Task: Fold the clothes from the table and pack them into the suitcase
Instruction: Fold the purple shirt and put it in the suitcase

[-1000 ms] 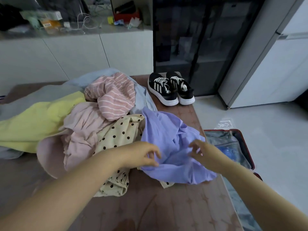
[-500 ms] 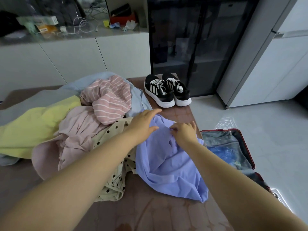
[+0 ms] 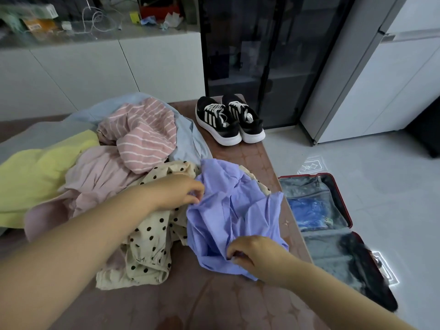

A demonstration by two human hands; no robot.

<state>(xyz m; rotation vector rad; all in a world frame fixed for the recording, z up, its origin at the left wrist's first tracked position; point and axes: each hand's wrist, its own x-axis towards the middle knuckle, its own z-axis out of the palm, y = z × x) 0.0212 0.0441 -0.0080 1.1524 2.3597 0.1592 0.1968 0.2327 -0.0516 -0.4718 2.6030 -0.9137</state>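
A crumpled lilac shirt (image 3: 228,210) lies on the brown table (image 3: 190,301) near its right edge. My left hand (image 3: 178,190) pinches the shirt's upper left edge. My right hand (image 3: 252,252) grips its lower part, fingers curled into the cloth. Left of the shirt is a heap of clothes: a cream polka-dot garment (image 3: 147,244), a pink striped one (image 3: 145,136), a plain pink one (image 3: 100,177), a yellow one (image 3: 35,172) and a pale blue one (image 3: 190,136). An open red suitcase (image 3: 333,225) lies on the floor to the right of the table.
A pair of black-and-white sneakers (image 3: 228,120) stands at the table's far right corner. Beyond it are a dark glass cabinet (image 3: 262,55) and white cupboards (image 3: 95,75) with a cluttered top. The suitcase holds a blue packet (image 3: 309,213) under clear lining and something dark (image 3: 366,270).
My right hand has drawn back from the shirt's top to its lower part and taken hold there. My left hand has closed on the upper left edge. The shirt has bunched up.
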